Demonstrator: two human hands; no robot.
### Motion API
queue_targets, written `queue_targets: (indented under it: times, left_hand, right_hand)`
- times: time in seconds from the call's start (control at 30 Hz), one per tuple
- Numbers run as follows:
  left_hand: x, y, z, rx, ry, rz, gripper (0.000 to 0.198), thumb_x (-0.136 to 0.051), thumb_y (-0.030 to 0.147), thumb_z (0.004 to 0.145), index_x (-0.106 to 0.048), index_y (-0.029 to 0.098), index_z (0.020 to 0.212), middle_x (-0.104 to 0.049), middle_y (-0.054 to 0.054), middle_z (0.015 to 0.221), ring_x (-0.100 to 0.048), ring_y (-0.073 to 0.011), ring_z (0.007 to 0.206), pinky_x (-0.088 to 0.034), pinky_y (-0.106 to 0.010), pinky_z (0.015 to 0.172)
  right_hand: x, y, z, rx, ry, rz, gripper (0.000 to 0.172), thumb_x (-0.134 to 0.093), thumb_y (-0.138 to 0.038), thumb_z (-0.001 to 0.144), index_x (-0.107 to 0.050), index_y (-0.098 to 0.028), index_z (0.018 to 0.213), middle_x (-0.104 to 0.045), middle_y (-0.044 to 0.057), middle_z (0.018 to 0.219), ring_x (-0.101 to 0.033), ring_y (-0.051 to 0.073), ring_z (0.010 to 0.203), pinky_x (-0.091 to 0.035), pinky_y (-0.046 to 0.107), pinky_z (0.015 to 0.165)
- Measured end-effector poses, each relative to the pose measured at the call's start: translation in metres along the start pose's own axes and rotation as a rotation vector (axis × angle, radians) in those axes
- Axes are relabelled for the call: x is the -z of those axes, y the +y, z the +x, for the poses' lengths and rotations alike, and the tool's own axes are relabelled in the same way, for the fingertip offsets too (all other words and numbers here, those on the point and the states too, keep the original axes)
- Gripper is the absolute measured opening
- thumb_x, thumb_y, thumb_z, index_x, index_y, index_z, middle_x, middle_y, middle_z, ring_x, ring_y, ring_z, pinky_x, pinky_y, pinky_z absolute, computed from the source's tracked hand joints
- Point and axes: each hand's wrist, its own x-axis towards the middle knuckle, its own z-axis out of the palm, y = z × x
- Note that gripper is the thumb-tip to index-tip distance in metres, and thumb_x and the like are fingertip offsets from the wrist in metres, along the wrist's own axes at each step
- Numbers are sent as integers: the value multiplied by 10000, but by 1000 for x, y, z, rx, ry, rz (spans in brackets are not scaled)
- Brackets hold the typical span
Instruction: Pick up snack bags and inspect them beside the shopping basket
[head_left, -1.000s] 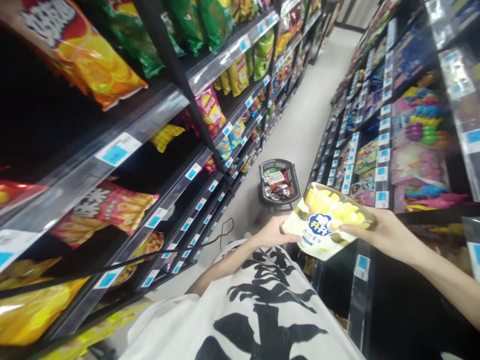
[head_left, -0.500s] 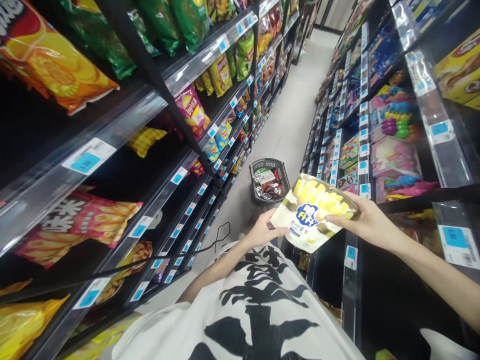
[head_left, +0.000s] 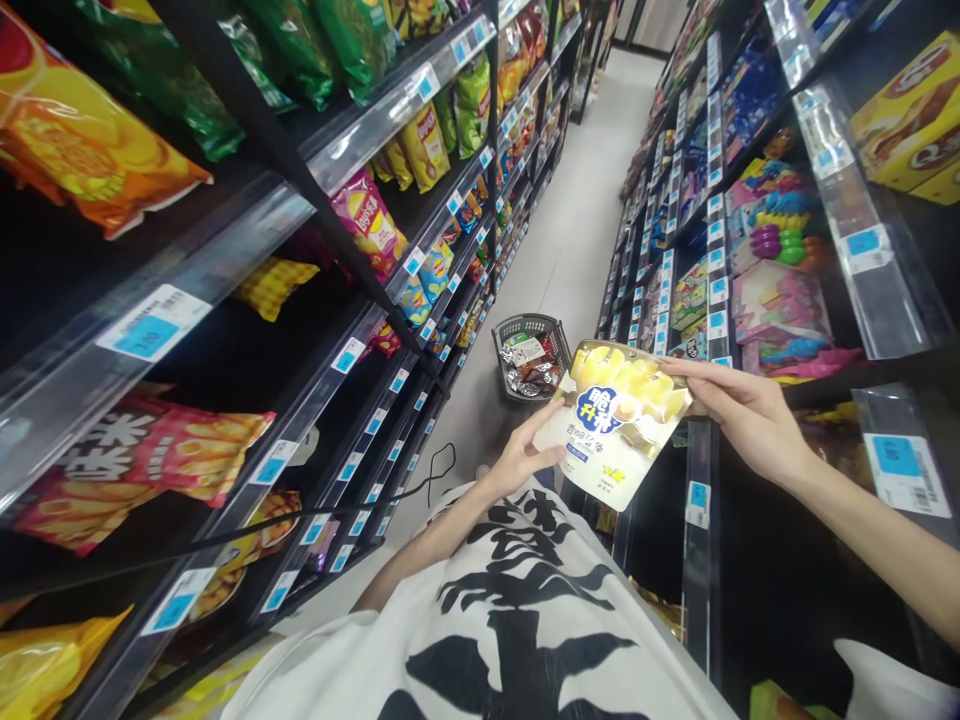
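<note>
I hold a white and yellow snack pouch (head_left: 616, 420) with a blue logo in front of my chest, above the aisle floor. My right hand (head_left: 739, 412) grips its upper right edge with closed fingers. My left hand (head_left: 523, 455) supports its lower left corner, thumb and fingers on the pouch. Beyond the pouch, a dark plastic shopping basket (head_left: 551, 328) stands on the floor with several wrapped items inside.
Black shelves of chip bags (head_left: 142, 450) run along my left. Shelves with toys and boxes (head_left: 780, 290) line my right. A pale floor aisle (head_left: 592, 200) stretches ahead between them. A thin black cable (head_left: 439, 470) hangs by my left arm.
The pouch has tilted more upright and shifted slightly left and up. My view has drifted, so the basket sits a little further left.
</note>
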Motion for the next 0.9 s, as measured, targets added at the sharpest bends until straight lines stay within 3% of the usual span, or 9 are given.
queue_targets:
  times: [0.17, 0.4, 0.9]
  left_hand:
    - [0, -1, -1, 20, 12, 28, 767, -813, 418, 794, -519, 231, 1477, -516, -112, 1507, -514, -323, 1346, -429, -434, 1137]
    - [1, 0, -1, 31, 13, 60, 774, -806, 453, 792, -520, 230, 1476, -526, -118, 1493, -528, -326, 1326, -440, -425, 1121]
    - [3, 3, 1, 39, 26, 65, 760, -808, 443, 789, -537, 207, 1459, -526, -123, 1493, -525, -327, 1329, -457, -401, 1101]
  right_hand:
    - [0, 2, 2, -17, 9, 12, 279, -700, -481, 895, -786, -292, 1083, -685, 23, 1308, -693, 286, 1098, -675, 388, 758]
    - [3, 5, 2, -16, 16, -106, 276, -670, -514, 907, -781, -342, 1092, -705, -8, 1269, -680, 301, 1134, -666, 440, 842]
    - [-1, 0, 4, -21, -28, -71, 335, -694, -509, 885, -786, -265, 1095, -683, 48, 1314, -691, 323, 1141, -686, 414, 788]
